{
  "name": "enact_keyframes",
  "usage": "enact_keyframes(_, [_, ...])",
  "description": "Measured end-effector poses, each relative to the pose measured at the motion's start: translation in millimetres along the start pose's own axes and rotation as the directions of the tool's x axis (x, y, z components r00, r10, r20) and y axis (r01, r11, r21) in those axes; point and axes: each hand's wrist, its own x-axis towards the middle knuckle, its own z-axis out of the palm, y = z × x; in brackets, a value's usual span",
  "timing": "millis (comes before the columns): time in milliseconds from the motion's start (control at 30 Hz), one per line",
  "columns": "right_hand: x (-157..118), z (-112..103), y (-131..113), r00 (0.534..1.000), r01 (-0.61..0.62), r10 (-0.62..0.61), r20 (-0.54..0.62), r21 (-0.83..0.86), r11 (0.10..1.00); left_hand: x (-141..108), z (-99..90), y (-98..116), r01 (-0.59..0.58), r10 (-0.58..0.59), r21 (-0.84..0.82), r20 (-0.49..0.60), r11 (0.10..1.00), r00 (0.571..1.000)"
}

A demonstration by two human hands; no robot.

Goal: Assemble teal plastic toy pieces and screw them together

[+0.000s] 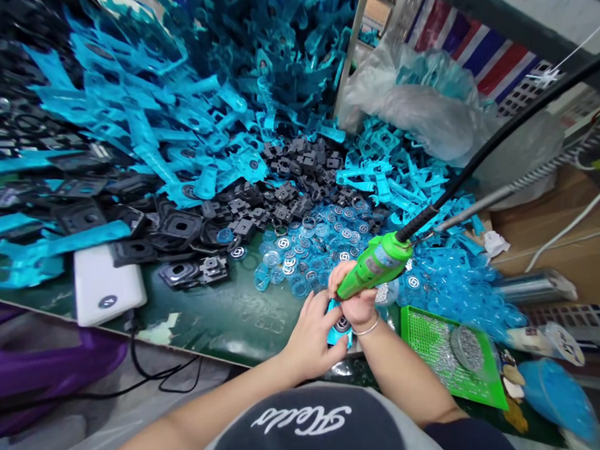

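My left hand (315, 338) grips a small turquoise plastic piece (341, 326) with a round dark-and-silver centre. My right hand (354, 300), with a thin bracelet at the wrist, is shut around a bright green handheld tool (375, 265). The tool's tip is hidden behind my fingers, close above the piece. A black hose (507, 134) runs from the tool toward the upper right. Just beyond my hands lies a heap of clear blue round discs (309, 245), many with silver spiral centres.
Turquoise plastic parts (135, 125) and black square parts (181, 223) are piled on a green work mat (226, 321). A green mesh tray (441, 354) holds silver beads at right. A white box (108, 286) sits at left, and a plastic bag (424, 104) is at the back.
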Motion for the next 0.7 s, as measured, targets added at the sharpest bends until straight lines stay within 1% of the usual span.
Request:
enact_keyframes(67, [4, 0, -5, 0.999, 0.023, -0.023, -0.024, 0.009, 1.000, -2, 0.0, 0, 0.006, -0.006, 0.011, 0.031, 1.000, 0.999])
enact_keyframes(133, [7, -8, -18, 0.993, 0.078, -0.078, -0.091, -0.001, 0.997, -4, -1.5, -1, 0.008, -0.010, 0.030, 0.067, 1.000, 0.998])
enact_keyframes(167, [6, -16, -28, 0.985, 0.090, -0.097, -0.140, -0.059, 0.994, -5, -3.6, -2, 0.005, -0.008, 0.038, 0.076, 0.999, 0.997])
enact_keyframes(200, [3, -25, -40, 0.977, 0.065, -0.097, -0.189, -0.168, 0.984, -5, -6.9, -3, -0.003, 0.000, 0.039, 0.074, 0.999, 0.997])
enact_keyframes(233, [-3, -36, -54, 0.970, -0.003, -0.074, -0.231, -0.317, 0.948, -5, -11.4, -4, -0.023, 0.022, 0.025, 0.063, 0.999, 0.998])
enact_keyframes(267, [-11, -48, -68, 0.967, -0.110, -0.018, -0.254, -0.483, 0.869, -3, -17.1, -5, -0.059, 0.059, -0.007, 0.041, 0.998, 0.997])
enact_keyframes(300, [-22, -59, -81, 0.965, -0.223, 0.077, -0.253, -0.625, 0.748, -1, -23.5, -5, -0.112, 0.113, -0.055, 0.007, 0.992, 0.994])
enact_keyframes(333, [-36, -69, -92, 0.956, -0.294, 0.198, -0.217, -0.717, 0.632, 2, -29.8, -4, -0.188, 0.185, -0.112, -0.034, 0.976, 0.982])
enact_keyframes(367, [-50, -76, -99, 0.934, -0.320, 0.322, -0.157, -0.769, 0.553, 6, -35.1, -1, -0.268, 0.257, -0.180, -0.086, 0.946, 0.963])
enact_keyframes(400, [-65, -81, -103, 0.907, -0.321, 0.409, -0.098, -0.788, 0.525, 11, -38.5, 4, -0.333, 0.299, -0.262, -0.162, 0.906, 0.940])
enact_keyframes(433, [-80, -82, -102, 0.892, -0.319, 0.450, -0.049, -0.774, 0.548, 15, -39.5, 10, -0.374, 0.301, -0.359, -0.242, 0.855, 0.922])
enact_keyframes(467, [-93, -81, -98, 0.893, -0.326, 0.449, -0.026, -0.725, 0.607, 19, -37.7, 17, -0.379, 0.259, -0.474, -0.301, 0.795, 0.918])
enact_keyframes(500, [-105, -78, -90, 0.906, -0.342, 0.422, -0.033, -0.643, 0.685, 22, -33.6, 25, -0.347, 0.188, -0.600, -0.312, 0.721, 0.931])
enact_keyframes(533, [-114, -74, -80, 0.918, -0.360, 0.391, -0.061, -0.540, 0.761, 24, -27.8, 33, -0.275, 0.109, -0.723, -0.268, 0.634, 0.957])
enact_keyframes(567, [-122, -69, -69, 0.922, -0.376, 0.376, -0.089, -0.432, 0.820, 25, -21.4, 40, -0.178, 0.047, -0.820, -0.182, 0.544, 0.982])
enact_keyframes(600, [-126, -65, -60, 0.923, -0.383, 0.372, -0.098, -0.345, 0.857, 25, -15.5, 46, -0.081, 0.023, -0.879, -0.080, 0.469, 0.997])
enact_keyframes(633, [-129, -63, -52, 0.925, -0.378, 0.371, -0.083, -0.301, 0.876, 24, -11.1, 51, -0.004, 0.018, -0.909, 0.004, 0.417, 1.000])
enact_keyframes(667, [-129, -63, -47, 0.929, -0.364, 0.365, -0.055, -0.297, 0.883, 23, -9.0, 54, 0.040, 0.014, -0.924, 0.049, 0.380, 0.999])
enact_keyframes(700, [-128, -65, -45, 0.934, -0.343, 0.355, -0.023, -0.324, 0.881, 21, -9.3, 55, 0.060, 0.014, -0.932, 0.069, 0.357, 0.998])
